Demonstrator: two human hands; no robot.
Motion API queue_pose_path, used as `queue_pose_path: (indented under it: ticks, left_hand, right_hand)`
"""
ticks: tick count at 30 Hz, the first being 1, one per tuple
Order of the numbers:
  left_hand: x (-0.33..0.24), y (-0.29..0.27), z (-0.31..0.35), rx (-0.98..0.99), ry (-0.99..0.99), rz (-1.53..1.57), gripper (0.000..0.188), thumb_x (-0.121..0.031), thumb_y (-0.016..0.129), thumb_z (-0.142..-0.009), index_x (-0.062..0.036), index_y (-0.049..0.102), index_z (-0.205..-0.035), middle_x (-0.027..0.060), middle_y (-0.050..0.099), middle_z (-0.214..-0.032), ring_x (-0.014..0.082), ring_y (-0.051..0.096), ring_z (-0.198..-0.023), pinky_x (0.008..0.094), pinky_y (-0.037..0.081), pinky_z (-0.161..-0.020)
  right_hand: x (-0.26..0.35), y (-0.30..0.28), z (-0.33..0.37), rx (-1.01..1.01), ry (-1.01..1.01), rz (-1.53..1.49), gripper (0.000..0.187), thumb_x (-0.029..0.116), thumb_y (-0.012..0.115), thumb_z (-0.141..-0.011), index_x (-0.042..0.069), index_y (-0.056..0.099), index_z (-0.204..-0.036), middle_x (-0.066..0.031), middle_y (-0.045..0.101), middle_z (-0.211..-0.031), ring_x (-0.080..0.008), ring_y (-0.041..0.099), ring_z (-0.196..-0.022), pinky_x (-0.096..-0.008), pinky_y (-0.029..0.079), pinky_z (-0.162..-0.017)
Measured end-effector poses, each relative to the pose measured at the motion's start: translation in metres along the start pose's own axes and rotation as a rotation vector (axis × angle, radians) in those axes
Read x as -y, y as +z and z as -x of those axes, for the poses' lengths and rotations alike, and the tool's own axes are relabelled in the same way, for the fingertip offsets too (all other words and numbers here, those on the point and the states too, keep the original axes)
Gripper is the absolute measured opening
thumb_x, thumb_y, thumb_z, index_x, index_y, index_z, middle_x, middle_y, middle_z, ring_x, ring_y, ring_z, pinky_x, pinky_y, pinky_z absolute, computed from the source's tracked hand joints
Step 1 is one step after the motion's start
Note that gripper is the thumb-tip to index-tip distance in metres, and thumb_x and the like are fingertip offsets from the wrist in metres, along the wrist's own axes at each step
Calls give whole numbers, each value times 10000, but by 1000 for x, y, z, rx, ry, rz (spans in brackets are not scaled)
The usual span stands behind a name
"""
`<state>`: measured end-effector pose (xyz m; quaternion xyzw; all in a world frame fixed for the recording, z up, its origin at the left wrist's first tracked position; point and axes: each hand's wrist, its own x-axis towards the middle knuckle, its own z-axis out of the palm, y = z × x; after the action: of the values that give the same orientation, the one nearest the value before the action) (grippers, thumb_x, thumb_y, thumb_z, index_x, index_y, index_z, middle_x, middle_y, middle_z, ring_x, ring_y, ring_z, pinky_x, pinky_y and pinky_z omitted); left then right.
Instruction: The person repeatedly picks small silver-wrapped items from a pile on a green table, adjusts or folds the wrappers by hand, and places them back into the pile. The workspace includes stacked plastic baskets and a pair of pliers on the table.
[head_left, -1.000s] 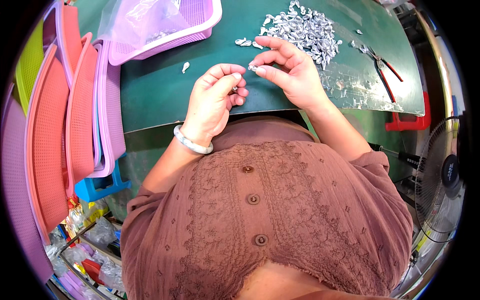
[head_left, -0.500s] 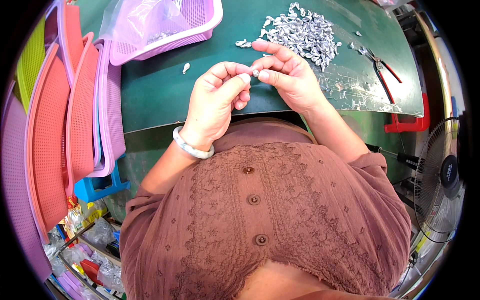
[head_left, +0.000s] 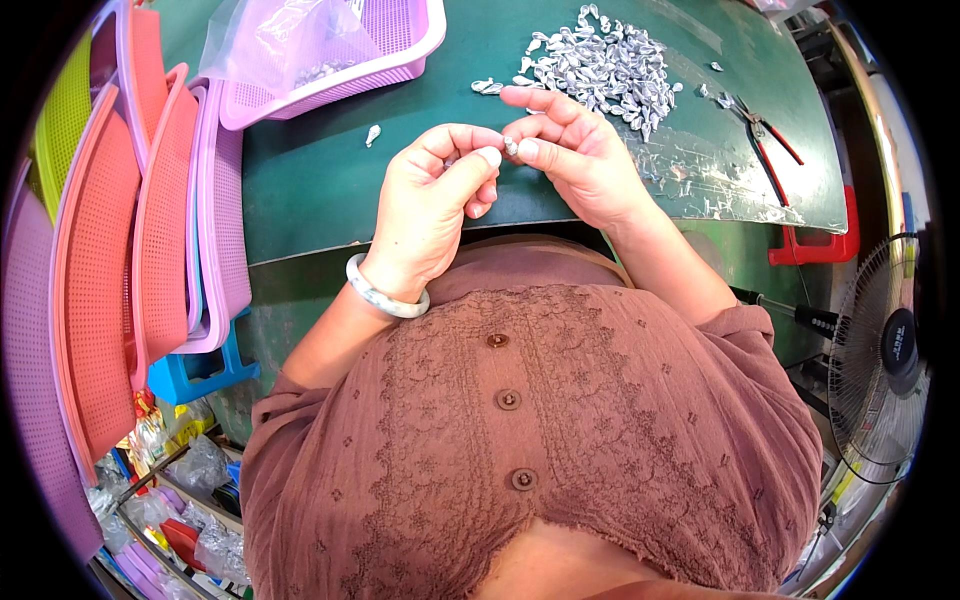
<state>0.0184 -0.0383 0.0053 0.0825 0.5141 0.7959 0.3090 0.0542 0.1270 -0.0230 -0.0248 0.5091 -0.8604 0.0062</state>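
Note:
Between my fingertips, above the near edge of the green table, is a small grey-silver piece. My left hand pinches one side of it with thumb and forefinger, the other fingers curled in. On the other side, the thumb and fingertips of my right hand press on the piece. Just beyond the right hand lies a heap of small silver, drop-shaped pieces. One single silver piece rests apart, to the left of my hands. The exact kind of these pieces is too small to tell.
A lilac plastic basket with a clear bag stands at the back left. Red-handled pliers lie at the right. Coral and purple baskets stack along the left edge; a fan stands at the right.
The small piece has turned slightly between my fingertips. Both hands stay almost in the same place.

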Motion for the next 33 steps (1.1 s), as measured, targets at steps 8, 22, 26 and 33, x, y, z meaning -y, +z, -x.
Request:
queue_pose_path:
  ticks: [8, 22, 26, 33]
  left_hand:
    - [0, 0, 0, -2, 4, 12, 90, -24, 521, -837, -1, 568, -911, 24, 555, -729, 54, 474, -567, 171, 366, -486]
    - [3, -2, -2, 1, -6, 18, 102, -36, 527, -837, 1, 574, -920, 30, 571, -745, 55, 480, -565, 171, 375, -485]
    - [2, -1, -2, -8, -13, 3, 91, -42, 532, -837, -2, 574, -906, 20, 560, -723, 56, 478, -562, 172, 371, -480]
    - [6, -4, -4, -24, -31, -17, 88, -76, 552, -840, -10, 574, -894, 9, 532, -678, 60, 475, -550, 173, 357, -465]
  right_hand:
    - [1, 2, 2, -12, 29, -11, 413, 57, 602, -799, -22, 448, -1174, -73, 608, -889, -132, 570, -861, -248, 433, -799]
    - [3, 4, 3, -26, 29, 18, 387, 78, 580, -818, -28, 449, -1166, -87, 614, -886, -131, 578, -843, -259, 451, -780]
    - [3, 5, 4, -35, 12, 75, 381, 71, 574, -822, -30, 448, -1167, -71, 608, -870, -126, 576, -838, -255, 451, -780]
    - [1, 6, 7, -45, -184, 478, 427, 25, 589, -791, 7, 444, -1192, -41, 597, -823, -103, 564, -802, -257, 443, -777]
